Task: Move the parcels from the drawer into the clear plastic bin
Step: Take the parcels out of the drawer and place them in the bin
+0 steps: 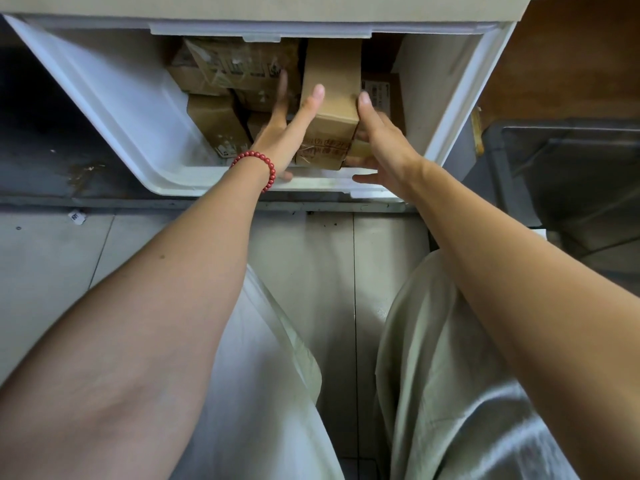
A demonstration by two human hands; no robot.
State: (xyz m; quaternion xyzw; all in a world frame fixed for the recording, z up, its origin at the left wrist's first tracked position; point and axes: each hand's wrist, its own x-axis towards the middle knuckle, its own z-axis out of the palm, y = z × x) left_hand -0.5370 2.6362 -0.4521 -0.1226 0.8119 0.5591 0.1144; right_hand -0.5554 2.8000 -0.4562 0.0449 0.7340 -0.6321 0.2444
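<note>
A white drawer (131, 112) stands pulled out in front of me, with several brown cardboard parcels (242, 67) inside. A long brown taped parcel (332, 81) is tilted up at the drawer's middle, between both hands. My left hand (280, 140), with a red bead bracelet at the wrist, presses straight fingers against the parcel's left side and top. My right hand (384, 143) grips the right side, thumb on the top edge and fingers curled under the near end. The plastic bin (498, 161) sits on the floor to the right of the drawer.
More parcels lie left (214, 123) and right (384, 95) of the held one. The cabinet front (263, 8) overhangs the drawer's back. Grey floor tiles (41, 258) and my light trousers (450, 375) fill the foreground.
</note>
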